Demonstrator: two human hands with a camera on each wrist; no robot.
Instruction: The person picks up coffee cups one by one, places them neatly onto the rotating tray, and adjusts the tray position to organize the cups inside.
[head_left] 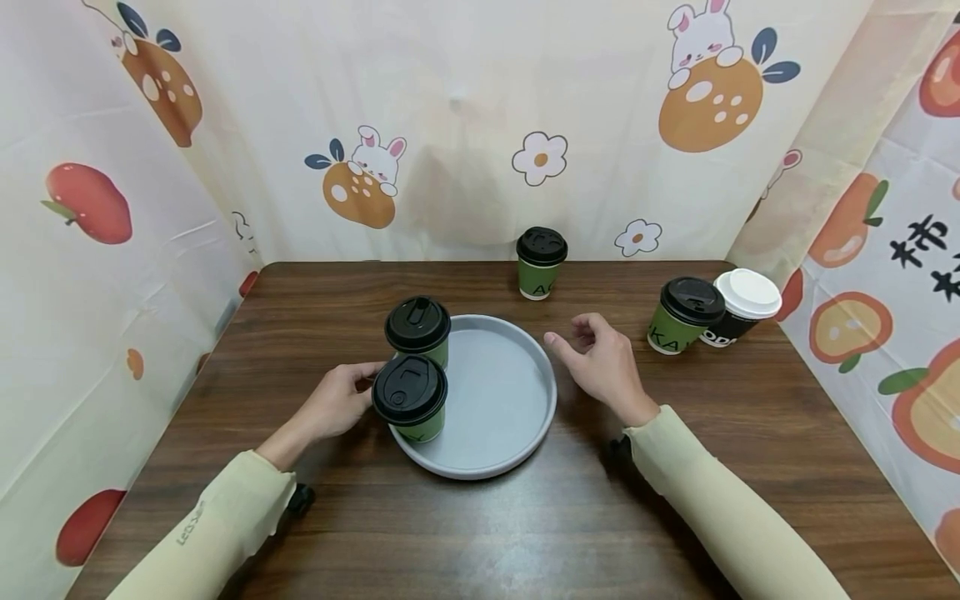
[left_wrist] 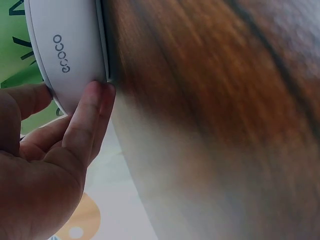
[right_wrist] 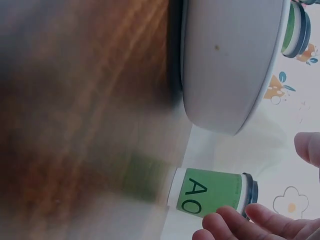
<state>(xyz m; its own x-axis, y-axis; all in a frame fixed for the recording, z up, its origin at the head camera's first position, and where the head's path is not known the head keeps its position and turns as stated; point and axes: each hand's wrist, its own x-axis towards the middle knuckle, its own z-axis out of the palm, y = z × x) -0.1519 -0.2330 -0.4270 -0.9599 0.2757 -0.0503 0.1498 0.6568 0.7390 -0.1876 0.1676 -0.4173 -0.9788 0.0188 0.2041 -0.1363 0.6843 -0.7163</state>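
Observation:
A round grey tray (head_left: 495,400) lies on the table. Two green paper cups with black lids stand on its left side, a nearer cup (head_left: 410,396) overlapping a farther cup (head_left: 417,327) in the head view. My left hand (head_left: 345,402) holds the tray's left edge. In the left wrist view the thumb (left_wrist: 37,99) lies at the rim and the fingers (left_wrist: 82,125) reach the base edge of the tray wall (left_wrist: 65,50). Just off the tray's right rim, my right hand (head_left: 606,368) is held with thumb and fingers apart, nothing between them.
Behind the tray stands another green cup (head_left: 540,265) with a black lid. To the right are a green black-lidded cup (head_left: 681,318) and a black cup with a white lid (head_left: 746,300). Patterned cloth (head_left: 465,125) hangs along the wooden table's (head_left: 570,533) back and sides.

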